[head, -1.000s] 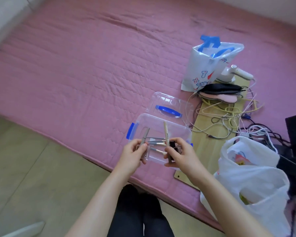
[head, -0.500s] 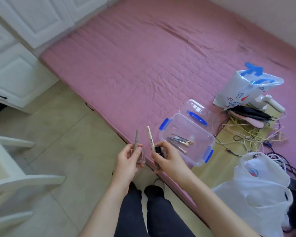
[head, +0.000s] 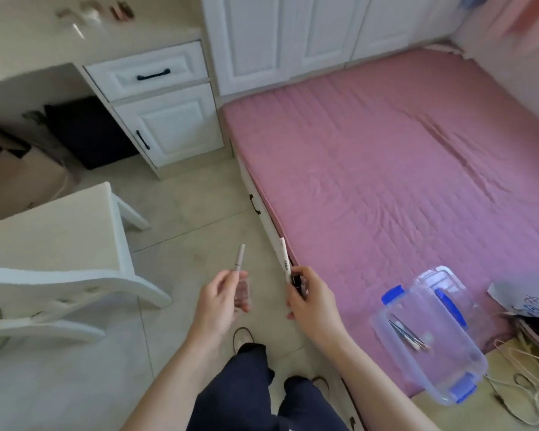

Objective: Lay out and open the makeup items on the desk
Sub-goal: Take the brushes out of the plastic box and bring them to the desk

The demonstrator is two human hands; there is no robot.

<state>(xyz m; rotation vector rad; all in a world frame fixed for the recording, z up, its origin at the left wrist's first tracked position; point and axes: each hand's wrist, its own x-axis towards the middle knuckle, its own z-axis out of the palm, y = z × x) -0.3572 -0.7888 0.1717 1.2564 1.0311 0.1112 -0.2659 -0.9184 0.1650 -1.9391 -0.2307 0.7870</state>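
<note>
Left hand [head: 220, 301] grips a grey pencil [head: 240, 258] and small clear case; right hand [head: 311, 301] holds the white pencil [head: 284, 259], both well short of the desk [head: 44, 51]; light, slim, probably slippery; best pinched mid-barrel.

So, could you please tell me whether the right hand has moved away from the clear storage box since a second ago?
Yes. The right hand was over the clear storage box; now it is left of it, beyond the bed edge, over the floor.

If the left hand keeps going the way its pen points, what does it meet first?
Probably nothing close: the left hand aims its grey pen up-frame over bare floor toward the desk cabinet. Depth is unclear.
</note>
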